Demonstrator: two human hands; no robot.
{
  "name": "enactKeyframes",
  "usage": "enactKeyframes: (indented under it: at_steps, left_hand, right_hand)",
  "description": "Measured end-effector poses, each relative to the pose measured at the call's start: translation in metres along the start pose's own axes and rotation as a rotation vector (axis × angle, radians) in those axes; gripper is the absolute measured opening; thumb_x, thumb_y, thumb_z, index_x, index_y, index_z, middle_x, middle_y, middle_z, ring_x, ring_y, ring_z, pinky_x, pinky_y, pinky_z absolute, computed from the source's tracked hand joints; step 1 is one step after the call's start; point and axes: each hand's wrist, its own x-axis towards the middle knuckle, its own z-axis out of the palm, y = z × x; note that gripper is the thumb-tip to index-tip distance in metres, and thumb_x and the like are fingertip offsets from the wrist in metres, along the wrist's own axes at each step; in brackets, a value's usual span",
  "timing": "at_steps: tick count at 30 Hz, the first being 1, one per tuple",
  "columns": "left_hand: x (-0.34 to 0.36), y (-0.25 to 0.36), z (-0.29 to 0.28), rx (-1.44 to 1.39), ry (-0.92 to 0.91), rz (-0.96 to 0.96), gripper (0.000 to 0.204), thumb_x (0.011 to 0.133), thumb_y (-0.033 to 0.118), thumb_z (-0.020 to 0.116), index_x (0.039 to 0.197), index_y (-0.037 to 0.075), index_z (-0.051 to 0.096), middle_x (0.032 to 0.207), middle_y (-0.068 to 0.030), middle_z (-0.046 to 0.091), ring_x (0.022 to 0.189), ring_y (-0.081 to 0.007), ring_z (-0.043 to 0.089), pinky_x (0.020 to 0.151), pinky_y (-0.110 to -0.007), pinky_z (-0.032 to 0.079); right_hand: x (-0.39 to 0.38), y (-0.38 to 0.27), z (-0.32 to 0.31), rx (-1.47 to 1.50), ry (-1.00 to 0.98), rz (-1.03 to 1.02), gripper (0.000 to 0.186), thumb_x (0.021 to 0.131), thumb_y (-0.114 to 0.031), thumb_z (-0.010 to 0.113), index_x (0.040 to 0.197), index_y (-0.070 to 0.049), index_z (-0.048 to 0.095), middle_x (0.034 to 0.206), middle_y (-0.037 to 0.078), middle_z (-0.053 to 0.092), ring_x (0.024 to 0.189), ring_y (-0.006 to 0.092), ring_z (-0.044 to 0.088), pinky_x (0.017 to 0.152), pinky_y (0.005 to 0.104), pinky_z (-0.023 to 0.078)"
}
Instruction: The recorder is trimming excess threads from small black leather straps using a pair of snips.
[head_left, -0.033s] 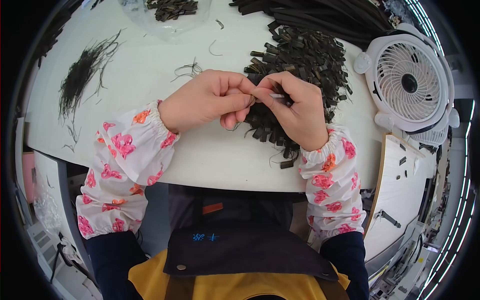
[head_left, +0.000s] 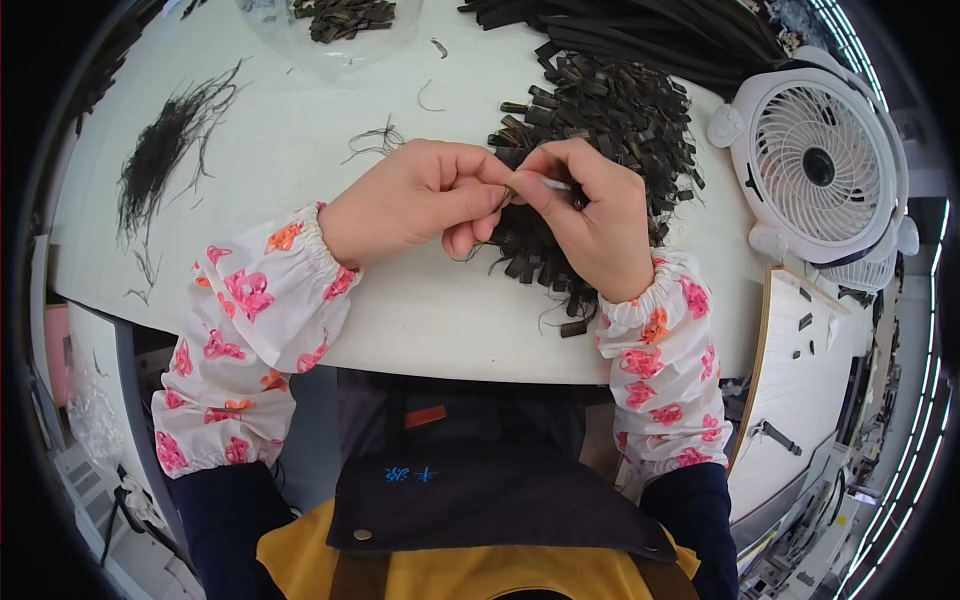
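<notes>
Above the white table (head_left: 430, 335), my two hands meet at the fingertips. My left hand (head_left: 410, 200) is closed, its thumb and forefinger pinching a small dark piece (head_left: 508, 197) that the fingers mostly cover. Closed as well, my right hand (head_left: 595, 220) touches the same spot with thumb and forefinger. A slim silvery tool (head_left: 556, 184) shows inside its grip; its kind is hidden by the fingers. Under and beyond the right hand lies a big heap of short black fabric tabs (head_left: 625, 115), some with brownish faces.
A tangle of black threads (head_left: 165, 150) lies at left, with looser threads (head_left: 378, 140) beyond my left hand. At the back are a clear plastic bag (head_left: 350, 62) with more tabs and long black strips (head_left: 640, 25). A white fan (head_left: 820, 165) stands at right.
My right hand has shifted and turned very slightly at the fingertips, and less of the silvery tool shows. My left hand stays nearly in place.
</notes>
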Motion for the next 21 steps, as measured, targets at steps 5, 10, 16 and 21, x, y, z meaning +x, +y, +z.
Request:
enactKeyframes:
  at_steps: [5,10,16,21]
  left_hand:
    - [0.002,0.001,-0.002,-0.058,0.215,0.041,0.018,0.091,0.012,0.049,0.099,-0.001,0.059,0.068,0.0011,0.055,0.052,-0.0036,0.048,0.049,-0.017,0.041]
    - [0.001,0.000,-0.002,-0.087,0.289,0.062,0.019,0.091,0.011,0.049,0.101,-0.001,0.060,0.066,0.0012,0.054,0.050,-0.0036,0.047,0.047,-0.017,0.040]
    - [0.002,0.000,0.005,-0.031,0.349,0.024,0.017,0.091,0.010,0.051,0.100,0.000,0.060,0.065,0.0013,0.055,0.050,-0.0034,0.049,0.047,-0.017,0.040]
    - [0.003,-0.001,0.005,-0.008,0.361,0.017,0.016,0.090,0.011,0.052,0.098,0.001,0.060,0.065,0.0016,0.056,0.051,-0.0032,0.050,0.048,-0.016,0.040]
  right_hand:
    - [0.000,0.001,0.000,-0.213,0.209,0.011,0.034,0.073,-0.021,0.074,0.099,-0.004,0.058,0.074,0.009,0.062,0.060,0.0190,0.062,0.052,0.0272,0.047]
    - [0.002,0.007,0.004,-0.486,0.165,-0.280,0.033,0.069,-0.012,0.072,0.098,-0.006,0.059,0.069,0.006,0.055,0.050,0.0210,0.055,0.045,0.0303,0.043]
    - [0.003,0.006,0.010,-0.563,0.187,-0.310,0.032,0.070,-0.014,0.071,0.098,-0.006,0.058,0.070,0.005,0.055,0.050,0.0209,0.055,0.045,0.0301,0.043]
    - [0.002,0.006,0.010,-0.599,0.152,-0.308,0.025,0.073,-0.013,0.068,0.095,-0.006,0.057,0.069,0.005,0.055,0.050,0.0211,0.055,0.044,0.0305,0.044]
